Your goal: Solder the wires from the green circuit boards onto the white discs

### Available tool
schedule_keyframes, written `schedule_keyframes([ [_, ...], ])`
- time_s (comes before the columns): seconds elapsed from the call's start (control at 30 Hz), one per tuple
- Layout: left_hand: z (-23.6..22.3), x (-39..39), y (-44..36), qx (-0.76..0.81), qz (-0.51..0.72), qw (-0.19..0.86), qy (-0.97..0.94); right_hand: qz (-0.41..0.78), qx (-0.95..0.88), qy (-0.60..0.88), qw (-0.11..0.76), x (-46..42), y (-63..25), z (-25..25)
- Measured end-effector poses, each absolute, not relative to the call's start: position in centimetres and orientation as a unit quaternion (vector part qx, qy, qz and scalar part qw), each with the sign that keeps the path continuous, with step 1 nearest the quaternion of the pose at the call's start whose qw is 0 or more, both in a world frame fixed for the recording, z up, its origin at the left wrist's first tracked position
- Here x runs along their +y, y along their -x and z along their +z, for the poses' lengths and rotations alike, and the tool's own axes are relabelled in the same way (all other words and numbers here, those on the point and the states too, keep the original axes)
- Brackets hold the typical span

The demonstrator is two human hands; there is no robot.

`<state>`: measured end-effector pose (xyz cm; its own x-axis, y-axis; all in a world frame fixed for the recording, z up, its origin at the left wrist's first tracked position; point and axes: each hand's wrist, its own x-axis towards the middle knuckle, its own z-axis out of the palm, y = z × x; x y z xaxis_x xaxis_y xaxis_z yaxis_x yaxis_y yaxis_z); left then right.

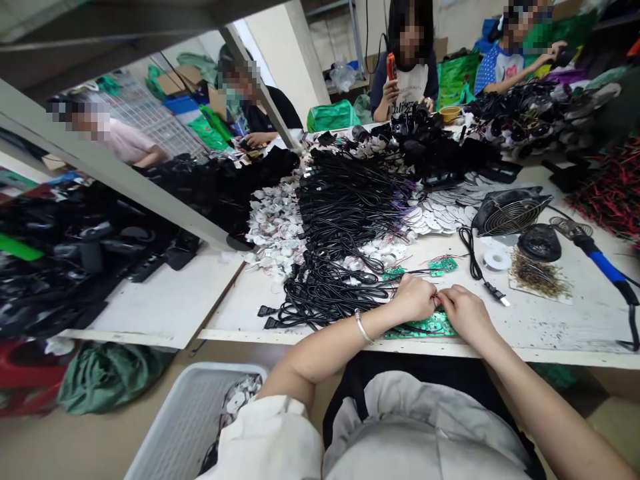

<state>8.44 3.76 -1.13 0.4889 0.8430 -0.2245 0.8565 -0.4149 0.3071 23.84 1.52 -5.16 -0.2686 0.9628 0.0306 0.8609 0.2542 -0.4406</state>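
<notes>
From where I stand, the head-worn view looks down on a person at a long white workbench, with the left hand (413,299) and right hand (465,313) meeting at the fingertips. Both hands look closed in a small pinch, but whatever lies between them is too fine to make out. Just beneath them lies a green circuit board (430,327), its long axis running left to right along the bench's near edge (300,337). Two smaller green boards (443,265) sit just beyond the hands, with thin wires leading from them. To the left spreads a heap of black power cords (325,293), and a silver bangle (364,327) circles the left wrist. To the right are a white spool (497,260) and a blue-handled soldering iron (603,267). Co-workers sit across the bench, one holding an orange tool (391,67).
</notes>
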Motion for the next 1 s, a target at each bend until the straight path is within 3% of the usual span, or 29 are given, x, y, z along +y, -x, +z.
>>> schedule_keyframes([
  [0.17,-0.4,4.6,-7.6,0.462,-0.008,0.194,-0.865,0.189,-0.738,0.62,0.187,1.3,-25.5,-4.6],
  [0.27,0.5,3.6,-5.6,0.465,0.092,0.144,-0.868,0.172,-0.7,0.652,0.234,0.0,-27.3,-4.3],
  [0.4,1.1,0.4,-0.7,0.535,0.205,0.083,-0.815,0.206,-0.712,0.644,0.187,-2.1,-28.1,-4.2],
  [0.5,0.8,-2.9,2.1,0.559,0.109,0.057,-0.82,0.213,-0.727,0.639,0.134,-2.8,-27.1,-4.3],
  [0.63,-0.5,-6.3,1.9,0.592,0.012,-0.007,-0.806,0.233,-0.706,0.657,0.126,-2.6,-25.9,-4.2],
  [0.8,-2.6,-7.7,0.4,0.612,0.05,-0.048,-0.788,0.345,-0.663,0.639,0.183,-2.6,-26.4,-3.9],
  [1.0,-4.7,-7.6,1.3,0.578,0.134,-0.046,-0.804,0.372,-0.675,0.621,0.142,-1.7,-26.5,-2.7],
])
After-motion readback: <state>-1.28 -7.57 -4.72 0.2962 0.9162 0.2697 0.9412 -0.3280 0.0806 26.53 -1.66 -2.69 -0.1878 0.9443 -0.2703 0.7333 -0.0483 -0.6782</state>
